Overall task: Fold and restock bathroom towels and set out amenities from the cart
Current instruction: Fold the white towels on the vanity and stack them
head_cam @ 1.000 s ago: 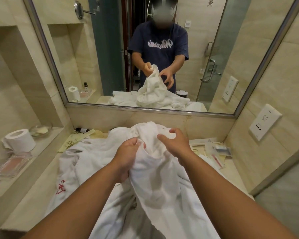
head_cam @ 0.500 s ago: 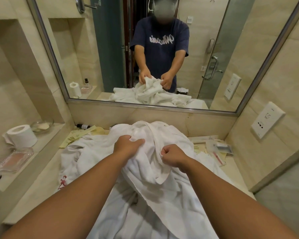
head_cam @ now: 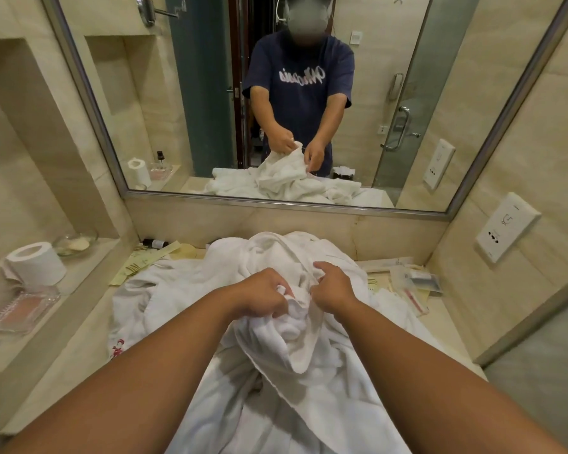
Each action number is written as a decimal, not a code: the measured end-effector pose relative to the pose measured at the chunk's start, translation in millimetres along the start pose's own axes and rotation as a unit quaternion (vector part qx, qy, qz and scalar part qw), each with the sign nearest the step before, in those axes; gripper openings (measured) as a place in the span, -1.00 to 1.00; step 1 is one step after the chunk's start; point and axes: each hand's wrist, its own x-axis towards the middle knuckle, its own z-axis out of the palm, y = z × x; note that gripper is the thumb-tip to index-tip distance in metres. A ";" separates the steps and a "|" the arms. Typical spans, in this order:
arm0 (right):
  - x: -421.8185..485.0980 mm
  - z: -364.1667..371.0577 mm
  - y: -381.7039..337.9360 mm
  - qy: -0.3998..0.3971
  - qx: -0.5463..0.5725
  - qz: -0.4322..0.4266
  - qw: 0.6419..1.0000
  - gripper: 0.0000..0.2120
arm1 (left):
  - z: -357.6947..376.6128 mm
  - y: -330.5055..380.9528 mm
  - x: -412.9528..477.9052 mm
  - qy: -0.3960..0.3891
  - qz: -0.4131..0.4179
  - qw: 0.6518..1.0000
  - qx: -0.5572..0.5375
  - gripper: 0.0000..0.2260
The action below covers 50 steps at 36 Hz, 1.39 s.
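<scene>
left grip point(head_cam: 264, 294): fingers curled tight round a wad of the white towel point(head_cam: 295, 335), knuckles up.
right grip point(head_cam: 333, 286): also curled on that cloth, just beside the left, with only a small bunch of fabric between the two.
where the towel is: gathered up at the middle of the table point(head_cam: 79, 355), raised a little above the heap of towels point(head_cam: 184, 290); its loose part falls from the grips towards the person and over the near edge.
relation that matters: the held bunch lies right between the two grips, neither one nearer. the free cloth hangs below and towards the body, so i'd guess the grips must part sideways along an edge to open it out.
long axis: cannot tell, it is too crumpled to show length from width.
step, as i judge it: hunting for a hem or corner; no fold made yet.
material: thick terry, soft and limp, deep creases, a hemmed border showing low on the drape; it will sag wherever it is not held.
heap: the same white pile, one piece with a small red mark at the left edge.
amenity packets point(head_cam: 417, 283): thin clear sachets lying flat at the right, partly under cloth.
left ledge: toilet roll point(head_cam: 36, 263), a shallow glass dish point(head_cam: 74, 244), a ribbed clear tray point(head_cam: 20, 311).
risk: sweeping cloth could drag the packets along.
</scene>
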 end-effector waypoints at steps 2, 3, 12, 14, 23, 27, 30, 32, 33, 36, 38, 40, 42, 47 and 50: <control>-0.4 -0.8 -1.9 0.041 -0.004 -0.009 0.999 -0.77 | 0.1 -2.4 -1.0 0.003 -0.004 1.000 0.022 -0.89; 0.2 -2.0 -2.9 0.079 0.011 -0.008 0.997 -0.80 | -0.6 -5.5 0.0 0.013 -0.009 0.999 0.028 -0.85; 4.9 -39.3 6.1 0.308 0.308 0.160 0.886 -0.81 | -14.0 -23.0 8.8 0.162 -0.066 0.981 0.081 -0.90; 3.6 -41.5 14.5 0.291 0.256 0.168 0.906 -0.77 | -16.8 -22.1 10.7 0.195 -0.067 0.976 0.075 -0.89; -3.5 -52.0 38.8 0.276 0.193 0.210 0.918 -0.59 | -40.8 -16.8 10.7 0.420 0.001 0.908 0.002 -0.76; -5.6 -68.2 38.4 0.301 0.242 0.268 0.882 -0.59 | -59.8 -8.5 5.4 0.503 0.064 0.862 -0.013 -0.74; 3.8 -69.9 43.0 0.235 0.236 0.254 0.908 -0.63 | -63.7 -0.1 5.5 0.500 0.117 0.858 -0.018 -0.70; 6.6 -71.1 48.9 0.214 0.162 0.269 0.925 -0.59 | -62.2 1.8 6.7 0.496 0.130 0.859 -0.015 -0.74; 6.9 -71.6 53.9 0.222 0.102 0.260 0.934 -0.56 | -61.1 1.4 6.9 0.496 0.131 0.858 -0.014 -0.76; 1.1 -68.9 62.2 0.203 -0.073 0.168 0.962 -0.51 | -59.5 -3.2 7.6 0.492 0.134 0.860 -0.027 -0.81; -3.4 -62.5 63.4 0.156 -0.184 0.127 0.962 -0.43 | -59.3 -6.7 8.8 0.472 0.129 0.871 -0.039 -0.83; -6.3 -55.3 58.4 0.116 -0.251 0.091 0.957 -0.23 | -57.9 -8.7 10.1 0.440 0.127 0.887 -0.047 -0.80; -5.7 -47.0 49.6 0.081 -0.283 0.037 0.955 -0.06 | -56.6 -8.5 9.6 0.401 0.138 0.903 -0.060 -0.72; -5.7 -31.7 23.8 0.013 -0.223 -0.015 0.975 -0.06 | -54.3 -5.8 6.5 0.342 0.153 0.925 -0.061 -0.67; -2.5 -25.0 18.7 -0.009 -0.176 -0.012 0.984 -0.17 | -53.8 -6.9 7.2 0.320 0.151 0.934 -0.043 -0.70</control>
